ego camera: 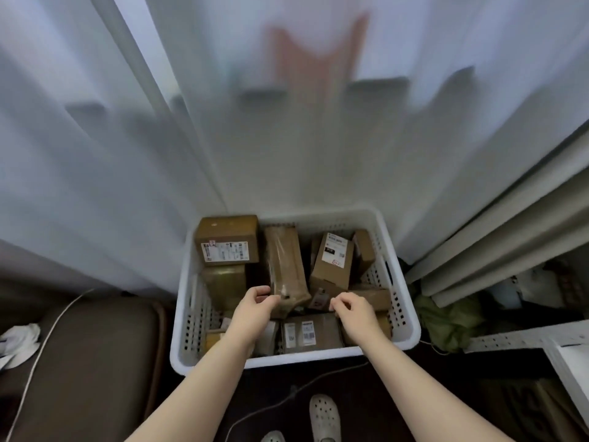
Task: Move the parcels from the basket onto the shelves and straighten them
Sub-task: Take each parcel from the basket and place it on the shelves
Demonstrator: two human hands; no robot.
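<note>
White perforated plastic basket (403, 317): holds brown cardboard parcels (331, 263). Left hand (256, 304): fingers and thumb curled round near end of long tape-wrapped brown parcel (285, 266). Right hand (355, 312): fingers curled over parcels; grip cannot be told.

A white perforated basket (318, 353) stands on the dark floor (271, 374) against a white curtain (223, 138), full of brown parcels. The left hand (258, 304) grips the near end of a long taped parcel (285, 266) lying along the basket's middle. The right hand (353, 309) hangs over parcels near the basket's right wall with its fingers curled; whether it holds one is unclear. A labelled box (227, 239) fills the far left corner, and a flat barcoded box (310, 334) lies at the near edge.
</note>
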